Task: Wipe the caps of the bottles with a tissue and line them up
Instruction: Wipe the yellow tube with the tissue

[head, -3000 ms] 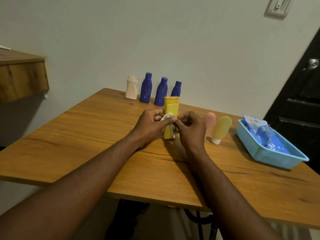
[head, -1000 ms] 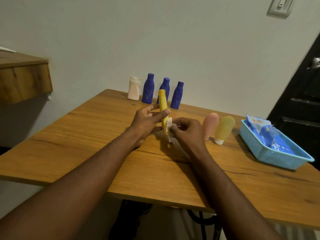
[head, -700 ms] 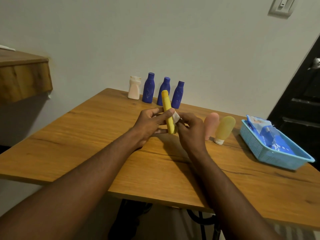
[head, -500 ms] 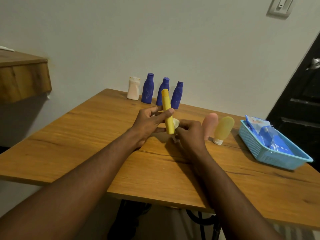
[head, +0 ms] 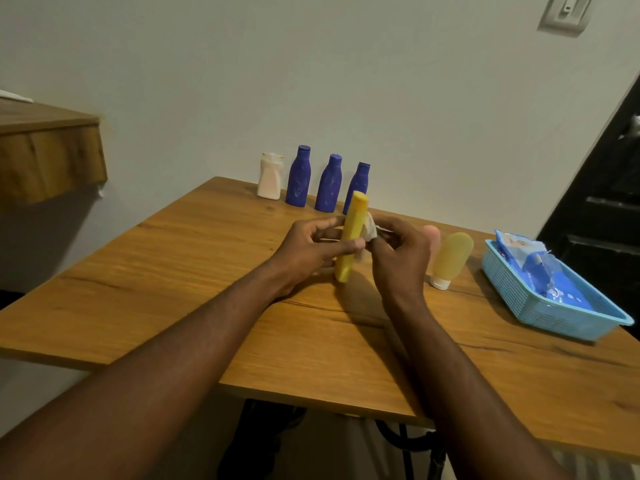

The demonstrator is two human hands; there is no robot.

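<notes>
Left hand (head: 311, 249) holding yellow bottle (head: 350, 237) tipped up over the bench (head: 207, 271), right hand (head: 398, 258) pinching white tissue (head: 369, 230) against it

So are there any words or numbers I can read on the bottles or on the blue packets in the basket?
Nothing here can be read.
Blue packets in the basket: print too blurred to read.
Blue bottles, white bottle, yellow tube: no readable label.
</notes>
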